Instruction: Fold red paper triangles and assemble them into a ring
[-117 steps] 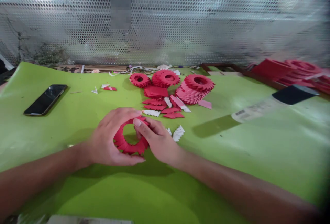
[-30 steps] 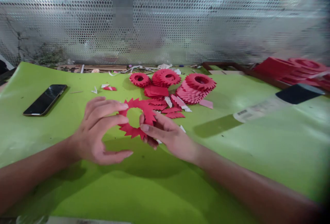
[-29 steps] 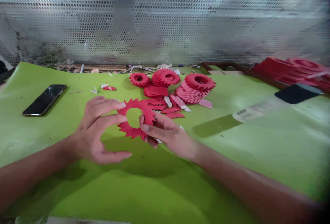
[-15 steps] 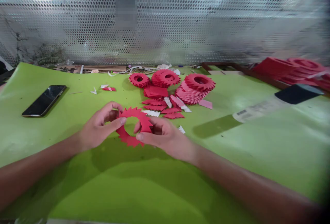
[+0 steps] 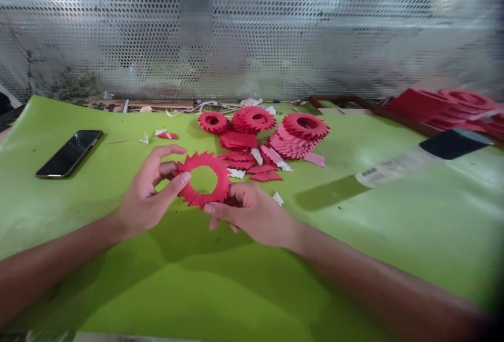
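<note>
A red paper ring (image 5: 218, 166) with a saw-toothed outer edge is held up between my hands, its open centre facing me. My left hand (image 5: 151, 189) pinches its left side, thumb on the front and forefinger raised above the rim. Thumb and fingers of my right hand (image 5: 255, 213) grip its lower right edge. Just beyond lie loose red folded paper pieces (image 5: 265, 176) and a small stack of red paper (image 5: 242, 140). Behind them sit a small toothed ring (image 5: 213, 122), a red ring stack (image 5: 255, 118) and a taller pink and red stack (image 5: 299, 134).
On the green table cover (image 5: 197, 289), a black phone (image 5: 70, 153) lies at left. A clear tube-like pack with a dark end (image 5: 452, 143) lies at right. Red paper bundles (image 5: 441, 105) rest at far right. A perforated metal screen (image 5: 252, 32) rises behind.
The red ring has been lifted slightly and tilted more towards me. My right hand's fingers have shifted from the ring's inner right side to its lower edge; the left forefinger has lifted.
</note>
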{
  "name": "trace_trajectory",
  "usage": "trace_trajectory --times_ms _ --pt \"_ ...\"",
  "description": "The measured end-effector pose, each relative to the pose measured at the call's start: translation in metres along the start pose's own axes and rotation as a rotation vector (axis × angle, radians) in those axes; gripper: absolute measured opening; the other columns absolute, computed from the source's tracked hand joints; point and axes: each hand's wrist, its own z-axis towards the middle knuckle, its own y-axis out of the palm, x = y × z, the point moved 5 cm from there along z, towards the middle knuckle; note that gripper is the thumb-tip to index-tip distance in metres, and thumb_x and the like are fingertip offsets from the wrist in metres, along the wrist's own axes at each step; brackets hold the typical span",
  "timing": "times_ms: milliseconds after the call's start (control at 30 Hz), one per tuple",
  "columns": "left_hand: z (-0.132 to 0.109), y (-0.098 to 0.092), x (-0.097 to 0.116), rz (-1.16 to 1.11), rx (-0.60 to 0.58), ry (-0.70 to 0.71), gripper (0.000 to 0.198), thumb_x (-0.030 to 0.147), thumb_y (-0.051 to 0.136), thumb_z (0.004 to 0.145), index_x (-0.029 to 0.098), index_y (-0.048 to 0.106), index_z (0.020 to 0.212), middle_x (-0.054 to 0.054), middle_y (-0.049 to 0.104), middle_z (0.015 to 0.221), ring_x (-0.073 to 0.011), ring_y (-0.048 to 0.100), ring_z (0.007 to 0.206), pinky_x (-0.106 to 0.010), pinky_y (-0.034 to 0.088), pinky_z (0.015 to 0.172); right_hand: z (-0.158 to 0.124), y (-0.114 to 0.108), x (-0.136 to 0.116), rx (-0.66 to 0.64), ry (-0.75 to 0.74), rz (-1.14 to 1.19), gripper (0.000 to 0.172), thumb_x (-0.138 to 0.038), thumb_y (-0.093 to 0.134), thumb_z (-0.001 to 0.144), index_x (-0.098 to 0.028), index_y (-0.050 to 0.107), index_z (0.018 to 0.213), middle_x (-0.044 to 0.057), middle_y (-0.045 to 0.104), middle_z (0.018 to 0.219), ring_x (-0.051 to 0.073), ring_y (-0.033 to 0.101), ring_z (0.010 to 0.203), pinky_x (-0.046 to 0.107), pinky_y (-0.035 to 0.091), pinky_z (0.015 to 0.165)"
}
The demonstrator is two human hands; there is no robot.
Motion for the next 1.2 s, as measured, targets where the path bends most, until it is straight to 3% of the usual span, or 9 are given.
trace_trajectory --times_ms 167,300,400,467,533,700,867,1000,1200 --pt "-0.002 -0.002 0.000 0.001 0.000 -0.044 0.032 0.027 0.062 0.101 0.022 0.052 0.131 0.002 0.066 0.080 -0.0121 0.064 0.068 -0.021 0.053 0.057 0.001 -0.007 -0.003 0.008 -0.054 0.123 0.043 -0.060 0.076 0.084 -0.018 0.069 0.087 0.002 0.074 0.079 0.008 0.055 0.055 0.021 0.039 0.047" --pt "-0.004 0.000 -0.006 0.056 -0.087 -0.066 0.034 0.035 0.056 0.105 0.026 0.049 0.137 0.003 0.063 0.079 -0.0135 0.065 0.068 -0.024 0.056 0.059 0.003 -0.014 -0.002 0.114 -0.111 0.174 0.043 -0.062 0.068 0.090 -0.020 0.061 0.088 -0.005 0.062 0.068 0.007 0.051 0.052 0.021 0.038 0.047" --pt "-0.004 0.000 -0.007 0.139 -0.152 0.035 0.066 0.054 0.068 0.095 0.029 0.039 0.148 -0.010 0.065 0.123 -0.0254 0.071 0.104 -0.041 0.063 0.086 0.003 -0.011 -0.001 0.104 -0.132 0.107 0.040 -0.060 0.064 0.094 -0.019 0.063 0.090 -0.006 0.056 0.063 0.008 0.050 0.052 0.022 0.037 0.047" --pt "-0.005 0.002 -0.005 0.178 -0.214 0.182 0.101 0.065 0.083 0.076 0.032 0.030 0.156 -0.015 0.046 0.153 -0.0362 0.059 0.131 -0.053 0.055 0.107 0.003 -0.009 0.000 0.091 -0.141 0.096 0.040 -0.059 0.063 0.095 -0.019 0.064 0.092 -0.005 0.056 0.064 0.009 0.051 0.053 0.022 0.039 0.048" --pt "-0.007 0.005 -0.004 0.210 -0.283 0.277 0.121 0.067 0.091 0.063 0.034 0.024 0.159 -0.015 0.037 0.162 -0.0405 0.050 0.141 -0.057 0.047 0.117 0.004 -0.007 0.001 0.078 -0.144 0.120 0.039 -0.058 0.064 0.094 -0.019 0.064 0.091 -0.005 0.056 0.065 0.009 0.051 0.053 0.023 0.040 0.050" --pt "-0.013 0.011 -0.001 0.258 -0.358 0.298 0.116 0.057 0.094 0.066 0.034 0.029 0.159 -0.013 0.050 0.154 -0.0370 0.056 0.138 -0.051 0.049 0.116 0.006 -0.003 0.001 0.037 -0.147 0.169 0.036 -0.055 0.067 0.089 -0.019 0.067 0.086 -0.003 0.057 0.067 0.010 0.048 0.054 0.025 0.037 0.051" --pt "-0.013 0.017 0.010 0.274 -0.353 0.353 0.115 0.055 0.096 0.064 0.030 0.034 0.157 -0.014 0.053 0.152 -0.0370 0.057 0.136 -0.049 0.048 0.117 0.007 0.001 -0.003 0.035 -0.165 0.214 0.034 -0.054 0.069 0.085 -0.020 0.068 0.087 -0.002 0.059 0.071 0.011 0.048 0.060 0.027 0.037 0.055" --pt "-0.012 0.025 0.017 0.243 -0.376 0.434 0.117 0.049 0.098 0.061 0.028 0.034 0.157 -0.014 0.060 0.142 -0.0348 0.064 0.127 -0.048 0.052 0.111 0.008 0.009 -0.001 0.050 -0.156 0.168 0.047 -0.063 0.061 0.091 -0.021 0.058 0.072 -0.004 0.051 0.062 0.011 0.046 0.055 0.028 0.034 0.053" --pt "-0.014 0.031 0.020 0.228 -0.374 0.495 0.114 0.046 0.097 0.064 0.024 0.035 0.157 -0.016 0.062 0.140 -0.0346 0.064 0.127 -0.049 0.051 0.113 0.010 0.016 0.001 0.049 -0.207 0.167 0.057 -0.075 0.055 0.090 -0.021 0.054 0.073 -0.004 0.051 0.062 0.012 0.049 0.057 0.029 0.038 0.055"
